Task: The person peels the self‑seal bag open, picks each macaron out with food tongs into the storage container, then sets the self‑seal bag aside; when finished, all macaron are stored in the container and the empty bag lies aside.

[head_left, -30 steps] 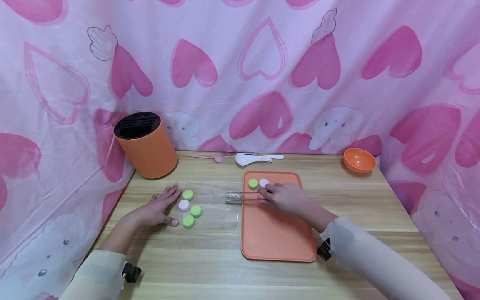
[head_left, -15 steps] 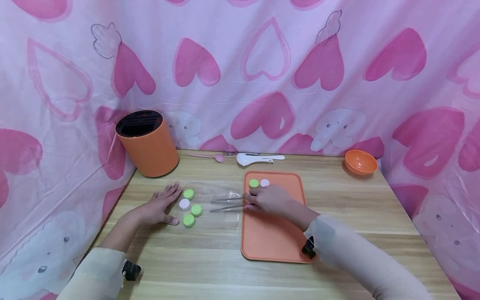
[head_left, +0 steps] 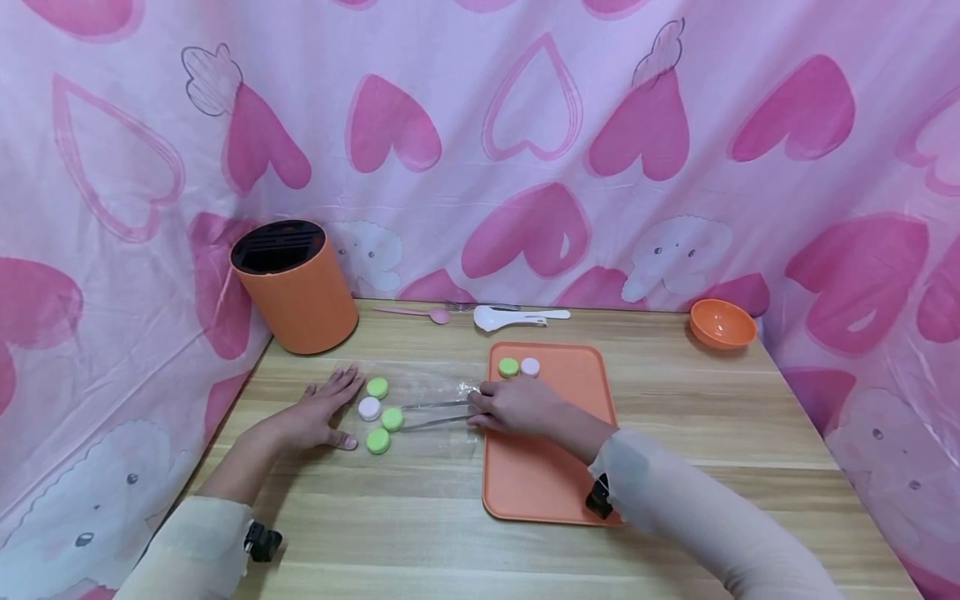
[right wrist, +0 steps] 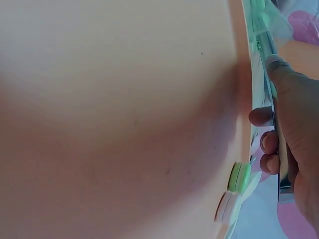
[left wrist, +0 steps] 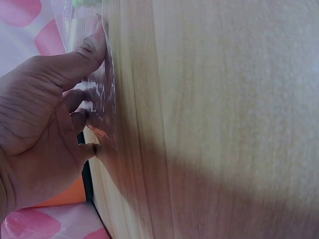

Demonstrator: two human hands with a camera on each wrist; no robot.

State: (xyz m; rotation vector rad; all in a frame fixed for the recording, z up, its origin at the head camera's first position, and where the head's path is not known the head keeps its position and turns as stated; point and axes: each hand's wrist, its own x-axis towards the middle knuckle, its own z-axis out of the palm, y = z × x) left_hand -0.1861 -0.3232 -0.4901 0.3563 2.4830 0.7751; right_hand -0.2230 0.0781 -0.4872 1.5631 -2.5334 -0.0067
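Note:
My left hand [head_left: 318, 415] lies spread with straight fingers on the left end of a clear plastic bag [head_left: 431, 379]. Near its fingertips several macarons, green and pale pink, sit in or on the bag; I cannot tell which. My right hand [head_left: 517, 406] holds metal tongs [right wrist: 283, 169] over the bag and the left rim of an orange tray [head_left: 547, 475]. The tongs' tips point left and reach a green macaron [head_left: 392, 418], apparently one on either side of it. A green macaron [head_left: 508, 367] and a pale pink macaron [head_left: 530, 367] lie at the tray's far end.
An orange knife block [head_left: 296, 292] stands at the back left. Along the back edge lie a pink spoon [head_left: 438, 316], a fork and a white spoon [head_left: 487, 318]. At the back right is an orange bowl [head_left: 722, 325]. Heart-patterned cloth hangs around the table [head_left: 390, 517].
My right hand has moved left from over the tray, bringing the tongs to the green macaron. The tongs' tips have spread apart. My left hand stays in place.

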